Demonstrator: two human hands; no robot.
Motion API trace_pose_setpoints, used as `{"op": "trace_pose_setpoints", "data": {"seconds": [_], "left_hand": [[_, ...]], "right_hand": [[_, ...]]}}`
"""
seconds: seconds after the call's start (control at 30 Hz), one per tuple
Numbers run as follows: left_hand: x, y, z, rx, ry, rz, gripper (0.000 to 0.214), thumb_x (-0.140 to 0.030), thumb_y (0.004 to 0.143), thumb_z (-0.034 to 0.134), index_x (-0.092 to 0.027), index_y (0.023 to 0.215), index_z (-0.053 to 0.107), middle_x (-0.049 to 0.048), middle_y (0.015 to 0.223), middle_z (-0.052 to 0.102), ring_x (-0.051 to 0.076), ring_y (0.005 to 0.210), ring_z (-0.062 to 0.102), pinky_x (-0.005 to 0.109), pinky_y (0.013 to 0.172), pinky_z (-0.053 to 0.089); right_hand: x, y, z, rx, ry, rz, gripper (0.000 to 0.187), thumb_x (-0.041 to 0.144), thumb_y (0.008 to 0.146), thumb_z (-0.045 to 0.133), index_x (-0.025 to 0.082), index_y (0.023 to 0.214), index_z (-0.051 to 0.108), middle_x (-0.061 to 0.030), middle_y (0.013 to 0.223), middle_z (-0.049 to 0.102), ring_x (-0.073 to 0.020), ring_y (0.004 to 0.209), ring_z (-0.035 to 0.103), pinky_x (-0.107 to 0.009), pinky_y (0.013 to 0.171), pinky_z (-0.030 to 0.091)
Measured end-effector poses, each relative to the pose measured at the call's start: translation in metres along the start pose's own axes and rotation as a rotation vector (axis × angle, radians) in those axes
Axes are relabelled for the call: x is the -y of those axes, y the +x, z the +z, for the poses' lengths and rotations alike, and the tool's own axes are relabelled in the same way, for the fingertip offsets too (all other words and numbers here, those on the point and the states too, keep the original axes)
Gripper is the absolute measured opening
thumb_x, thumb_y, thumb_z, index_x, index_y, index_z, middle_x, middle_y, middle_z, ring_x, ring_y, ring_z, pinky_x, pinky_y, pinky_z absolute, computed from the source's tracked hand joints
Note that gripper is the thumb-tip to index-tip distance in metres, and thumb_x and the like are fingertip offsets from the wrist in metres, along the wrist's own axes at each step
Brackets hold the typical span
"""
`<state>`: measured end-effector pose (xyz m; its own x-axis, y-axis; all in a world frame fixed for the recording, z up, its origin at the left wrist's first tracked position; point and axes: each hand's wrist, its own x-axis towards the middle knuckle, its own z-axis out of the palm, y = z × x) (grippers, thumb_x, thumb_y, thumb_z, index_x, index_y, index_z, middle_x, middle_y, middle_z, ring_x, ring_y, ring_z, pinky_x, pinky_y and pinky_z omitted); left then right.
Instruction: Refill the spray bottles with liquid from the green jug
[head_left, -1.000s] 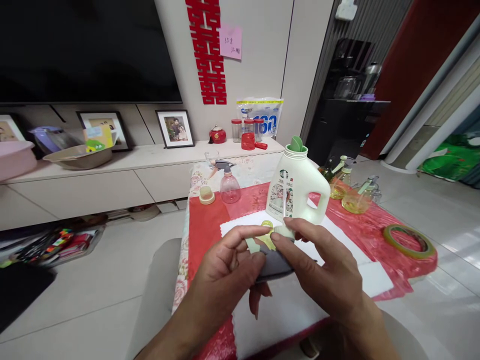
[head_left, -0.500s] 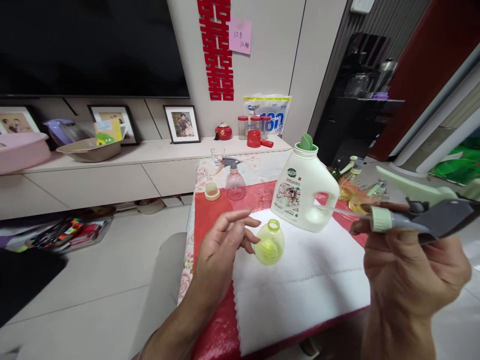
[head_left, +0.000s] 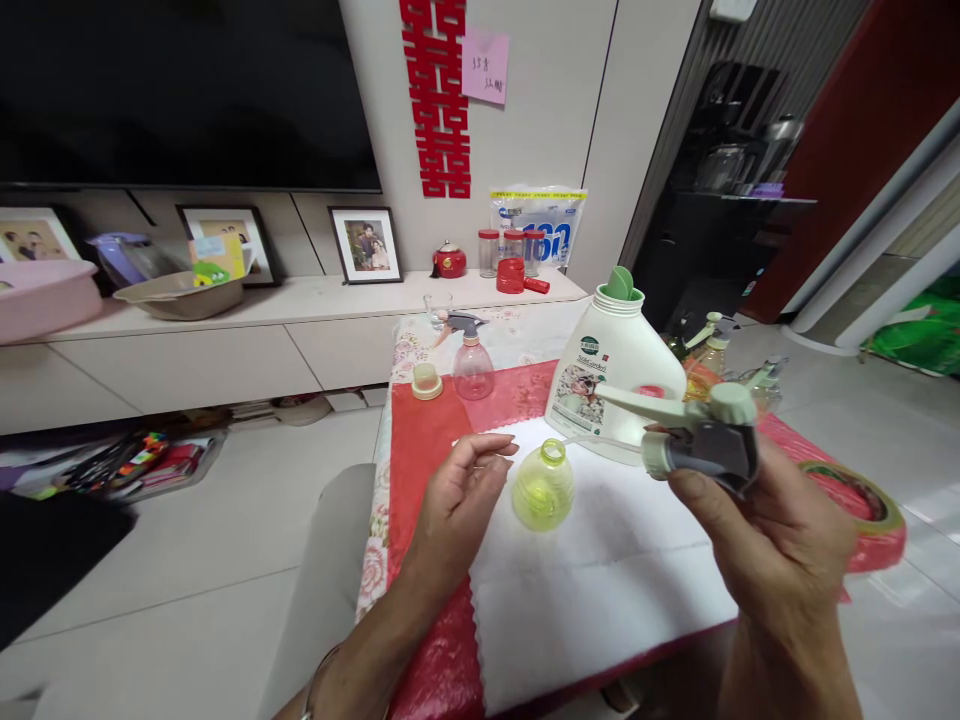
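My right hand grips a spray nozzle with a pale green lever and a grey body. Its thin clear tube points left, and the tip is near the mouth of a yellow-green bottle. That bottle stands upright and uncapped on a white cloth, with some liquid low inside. Just left of it hovers my left hand, fingers stretched and holding nothing, apart from the bottle. Behind stands a large white detergent jug with a green spout. A pink spray bottle and a pale cap sit farther back.
A roll of tape lies at the table's right edge. Several spray bottles stand behind the jug. A drinking glass is at the table's far edge. Beyond it, a long cabinet carries jars, frames and basins.
My right hand has swung left with the spray nozzle, bringing the tube's end to the yellow-green bottle's mouth. My left hand has drawn slightly away from the bottle.
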<state>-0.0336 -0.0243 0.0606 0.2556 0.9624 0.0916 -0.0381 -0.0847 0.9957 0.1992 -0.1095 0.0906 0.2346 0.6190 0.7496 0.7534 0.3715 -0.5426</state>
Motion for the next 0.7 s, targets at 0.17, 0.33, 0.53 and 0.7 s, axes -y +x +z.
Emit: {"op": "trace_pose_setpoints", "data": {"seconds": [0.17, 0.33, 0.53, 0.7], "left_hand": [[0.001, 0.001, 0.002, 0.049, 0.115, 0.034, 0.025, -0.034, 0.091, 0.058, -0.024, 0.113, 0.067, 0.0073, 0.114, 0.070, 0.023, 0.106, 0.063, 0.036, 0.087, 0.050], [0.008, 0.007, 0.008, 0.078, 0.212, 0.191, 0.032, -0.023, 0.087, 0.061, -0.026, 0.118, 0.068, 0.0061, 0.123, 0.069, 0.024, 0.113, 0.062, 0.041, 0.100, 0.046], [0.014, 0.012, 0.024, 0.063, 0.169, 0.245, 0.036, -0.018, 0.085, 0.063, -0.025, 0.120, 0.067, 0.0060, 0.124, 0.070, 0.024, 0.117, 0.063, 0.044, 0.107, 0.045], [0.031, 0.015, 0.038, 0.005, 0.044, 0.292, 0.034, -0.017, 0.087, 0.063, -0.024, 0.120, 0.067, 0.0065, 0.121, 0.071, 0.024, 0.118, 0.063, 0.042, 0.108, 0.046]], "right_hand": [[0.015, 0.012, 0.018, 0.145, 0.041, -0.106, 0.015, 0.026, 0.095, 0.067, 0.024, 0.109, 0.063, 0.0028, 0.096, 0.064, -0.0079, 0.081, 0.058, -0.018, 0.073, 0.045], [0.015, 0.016, 0.043, 0.181, 0.056, -0.058, 0.014, 0.029, 0.095, 0.067, 0.021, 0.106, 0.063, 0.0028, 0.086, 0.062, -0.0074, 0.068, 0.052, -0.019, 0.059, 0.038], [0.006, 0.013, 0.062, 0.234, 0.113, 0.039, 0.015, 0.033, 0.095, 0.064, 0.018, 0.094, 0.064, -0.0002, 0.081, 0.060, -0.0103, 0.069, 0.051, -0.023, 0.060, 0.037], [-0.003, 0.009, 0.072, 0.282, 0.167, 0.057, 0.012, 0.029, 0.095, 0.064, 0.019, 0.101, 0.065, -0.0004, 0.089, 0.062, -0.0103, 0.078, 0.055, -0.022, 0.069, 0.042]]}}
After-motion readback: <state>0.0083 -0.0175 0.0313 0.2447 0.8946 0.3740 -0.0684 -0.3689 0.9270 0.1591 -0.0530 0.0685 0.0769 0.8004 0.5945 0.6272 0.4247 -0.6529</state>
